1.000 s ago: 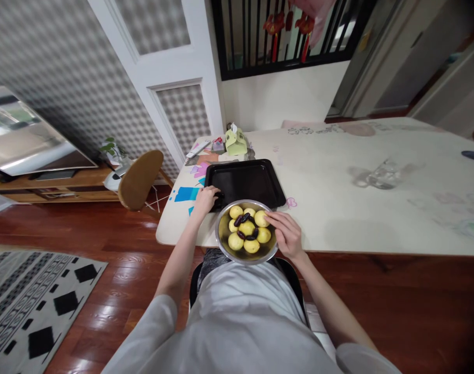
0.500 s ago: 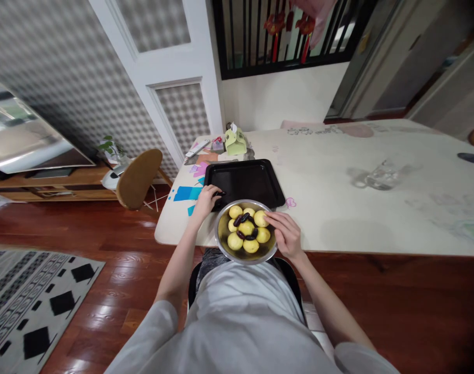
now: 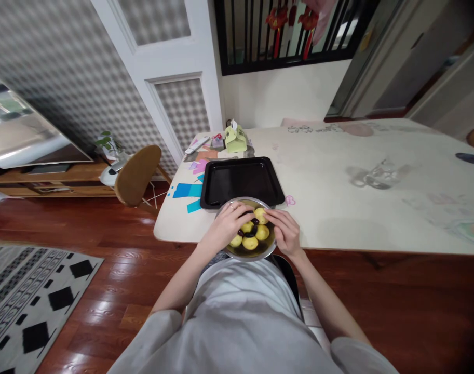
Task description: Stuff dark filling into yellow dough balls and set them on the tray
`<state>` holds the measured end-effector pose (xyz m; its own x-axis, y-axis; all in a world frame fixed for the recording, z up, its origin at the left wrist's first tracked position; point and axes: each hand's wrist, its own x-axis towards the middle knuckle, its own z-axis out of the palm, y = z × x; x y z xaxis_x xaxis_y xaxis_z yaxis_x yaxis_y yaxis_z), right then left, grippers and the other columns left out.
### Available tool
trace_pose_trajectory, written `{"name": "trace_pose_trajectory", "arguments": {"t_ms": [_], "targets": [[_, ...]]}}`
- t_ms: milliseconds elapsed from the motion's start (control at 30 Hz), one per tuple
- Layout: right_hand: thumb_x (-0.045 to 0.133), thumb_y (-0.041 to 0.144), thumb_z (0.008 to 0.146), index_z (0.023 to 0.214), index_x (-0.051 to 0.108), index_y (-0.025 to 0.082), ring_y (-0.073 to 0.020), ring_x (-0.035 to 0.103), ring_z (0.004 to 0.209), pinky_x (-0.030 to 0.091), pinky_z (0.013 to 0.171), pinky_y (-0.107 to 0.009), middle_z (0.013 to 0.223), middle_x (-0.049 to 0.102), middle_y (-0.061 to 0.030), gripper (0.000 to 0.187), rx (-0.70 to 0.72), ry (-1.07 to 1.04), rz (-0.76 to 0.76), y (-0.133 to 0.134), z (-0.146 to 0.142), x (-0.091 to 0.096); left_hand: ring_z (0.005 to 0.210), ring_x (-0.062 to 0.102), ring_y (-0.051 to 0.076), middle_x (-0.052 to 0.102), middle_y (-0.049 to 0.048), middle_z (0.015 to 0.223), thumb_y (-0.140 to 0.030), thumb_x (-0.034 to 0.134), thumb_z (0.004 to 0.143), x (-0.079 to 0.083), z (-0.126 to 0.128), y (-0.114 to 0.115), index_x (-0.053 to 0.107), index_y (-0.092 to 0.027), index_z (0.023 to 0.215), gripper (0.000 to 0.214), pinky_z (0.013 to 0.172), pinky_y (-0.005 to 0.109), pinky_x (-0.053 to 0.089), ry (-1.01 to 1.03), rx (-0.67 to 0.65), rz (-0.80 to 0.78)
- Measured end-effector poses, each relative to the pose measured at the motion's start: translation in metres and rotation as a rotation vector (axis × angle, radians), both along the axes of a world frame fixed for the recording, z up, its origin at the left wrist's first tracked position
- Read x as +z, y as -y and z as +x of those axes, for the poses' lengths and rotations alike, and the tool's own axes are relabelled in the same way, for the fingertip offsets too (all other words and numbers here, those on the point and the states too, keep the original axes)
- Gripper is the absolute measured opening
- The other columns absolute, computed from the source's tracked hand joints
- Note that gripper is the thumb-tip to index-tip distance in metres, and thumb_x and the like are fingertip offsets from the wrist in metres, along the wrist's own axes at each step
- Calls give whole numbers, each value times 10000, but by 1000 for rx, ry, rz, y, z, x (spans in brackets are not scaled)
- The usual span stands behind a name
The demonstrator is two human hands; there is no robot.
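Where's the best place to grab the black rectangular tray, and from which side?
Probably by the raised rims at the left and right ends of the black rectangular tray, coming in from both sides: it lies flat with those ends uncovered, while the round metal bowl crowds its near edge.

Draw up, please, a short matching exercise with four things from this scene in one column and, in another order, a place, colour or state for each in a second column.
Column one
1. Tray
2. Left hand
3. Tissue box
4. Bowl

Column two
A. Light green
B. Round and silvery, with yellow fruit inside
C. Black and rectangular
D. Fingers over the yellow fruit

Right pairs: 1-C, 2-D, 3-A, 4-B
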<state>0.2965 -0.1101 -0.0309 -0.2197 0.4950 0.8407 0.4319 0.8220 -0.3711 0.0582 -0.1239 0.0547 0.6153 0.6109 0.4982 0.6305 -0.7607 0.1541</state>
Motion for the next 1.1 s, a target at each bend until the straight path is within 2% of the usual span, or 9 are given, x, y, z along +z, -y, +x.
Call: {"name": "trace_pose_trajectory", "arguments": {"t_ms": [167,333,433,533,633,767,833,900,1100], "targets": [[410,260,1049,1359,715,242,-289,707,1167,597,992,-526,1300,758,-111,435,-1,-4,-10,0,0,0,1254,587,255,694,88,1299,-124,567,1031,-6,6,-10,700,-230,1233,265,1064,426,495,-129,-36,-16],[413,242,1048,1380,700,237,-281,706,1177,590,1005,-518,1312,753,-114,439,7,8,1,0,0,-1,1208,610,254,705,85,1249,-96,571,1016,-6,9,-14,710,-207,1172,237,1051,430,504,-146,-72,-26],[420,247,1048,1375,703,236,-284,707,1177,592,1003,-520,1308,755,-115,433,8,1,6,-1,0,-2,1194,622,248,710,86,1239,-65,559,1004,-9,8,-16,701,-214,1209,290,1034,425,521,-116,-66,-45],[419,252,1049,1368,707,236,-285,710,1178,595,999,-521,1307,756,-117,430,2,3,-1,-1,0,-2,1184,635,244,722,86,1218,-80,535,1017,-11,7,-18,691,-220,1240,307,1030,424,537,-30,-57,-58],[423,246,1047,1366,705,230,-283,709,1179,599,988,-518,1304,757,-121,426,7,0,0,-1,0,-2,1119,672,231,744,85,1152,-128,495,1055,-8,5,-16,700,-214,1207,270,1022,418,552,156,-55,-58],[427,260,1049,1348,716,235,-289,713,1161,606,968,-525,1296,760,-121,417,6,-12,4,-1,-1,-1,1064,709,216,763,79,1122,-193,543,1062,2,-6,-3,717,-226,1167,206,982,396,582,439,68,-97],[431,256,1048,1349,715,239,-289,713,1156,606,966,-524,1294,760,-120,414,3,-12,5,-1,-1,-1,1065,718,217,768,79,1126,-200,575,1050,4,-14,5,725,-230,1158,187,970,389,593,505,106,-128],[433,244,1046,1355,711,238,-288,712,1159,602,975,-524,1296,758,-119,416,6,-13,8,-1,-1,-1,1068,725,219,774,82,1133,-197,590,1043,2,-21,11,730,-230,1160,186,971,392,598,501,81,-158],[427,258,1048,1353,715,234,-291,713,1165,600,986,-523,1296,759,-119,419,8,-14,2,-1,-1,-1,1098,723,216,788,80,1127,-178,562,1055,-13,-29,16,731,-221,1195,224,1011,406,592,350,-113,-262]]}}
